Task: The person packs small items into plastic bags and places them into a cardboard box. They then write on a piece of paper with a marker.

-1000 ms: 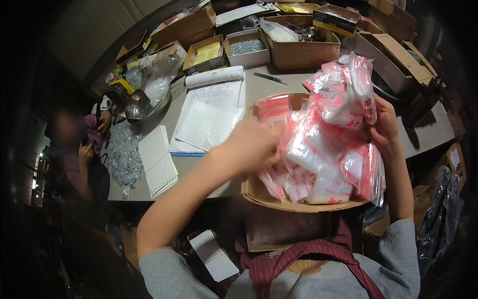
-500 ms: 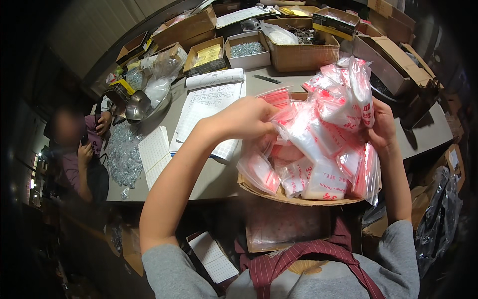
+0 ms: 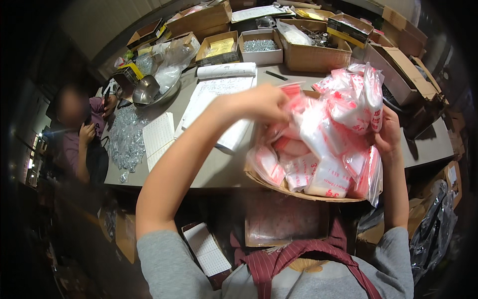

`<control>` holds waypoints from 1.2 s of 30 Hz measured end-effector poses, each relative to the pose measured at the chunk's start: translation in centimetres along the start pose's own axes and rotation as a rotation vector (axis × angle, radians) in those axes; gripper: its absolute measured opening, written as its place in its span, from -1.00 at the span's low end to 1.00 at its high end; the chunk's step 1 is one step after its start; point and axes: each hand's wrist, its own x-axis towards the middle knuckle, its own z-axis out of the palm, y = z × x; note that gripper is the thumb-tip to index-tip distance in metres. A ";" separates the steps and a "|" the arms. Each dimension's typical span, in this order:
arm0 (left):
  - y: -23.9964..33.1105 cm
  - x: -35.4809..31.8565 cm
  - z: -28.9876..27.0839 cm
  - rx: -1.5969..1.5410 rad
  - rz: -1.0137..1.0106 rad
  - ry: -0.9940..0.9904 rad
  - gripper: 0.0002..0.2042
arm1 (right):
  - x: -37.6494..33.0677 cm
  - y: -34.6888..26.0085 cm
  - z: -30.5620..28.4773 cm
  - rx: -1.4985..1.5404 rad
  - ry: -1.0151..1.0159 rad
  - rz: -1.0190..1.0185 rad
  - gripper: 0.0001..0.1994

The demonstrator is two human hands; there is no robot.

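In front of me a shallow cardboard box (image 3: pixel 279 190) is heaped with clear zip bags (image 3: pixel 328 174) that have red edges and red print, many bundled in packs. My left hand (image 3: pixel 266 103) is at the heap's far left, slightly blurred, its fingers closed at the edge of the red-edged bags; what they pinch is partly hidden. On the right side my right hand (image 3: pixel 388 133) is curled against an upright pack of bags (image 3: pixel 372 99), thumb toward me. Its other fingers are mostly hidden behind the pack and the box's side.
Left of the box lie written paper sheets (image 3: pixel 214 107), a card (image 3: pixel 158 134), a pile of small clear packets (image 3: pixel 125 139) and a metal bowl (image 3: pixel 167 94) with a scoop. Cartons of hardware (image 3: pixel 260 47) line the back. A black pen (image 3: pixel 276 75) lies nearby. Another person (image 3: pixel 74 134) sits at left.
The view has shifted slightly, so the table's things appear farther right. My left hand has moved up and right along the bags' edge. My right hand stays at the heap's right side.
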 end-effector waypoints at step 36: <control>9.3 -5.4 9.0 0.282 -0.016 0.468 -0.20 | -4.0 -1.5 5.0 -1.849 -0.588 -0.435 -0.14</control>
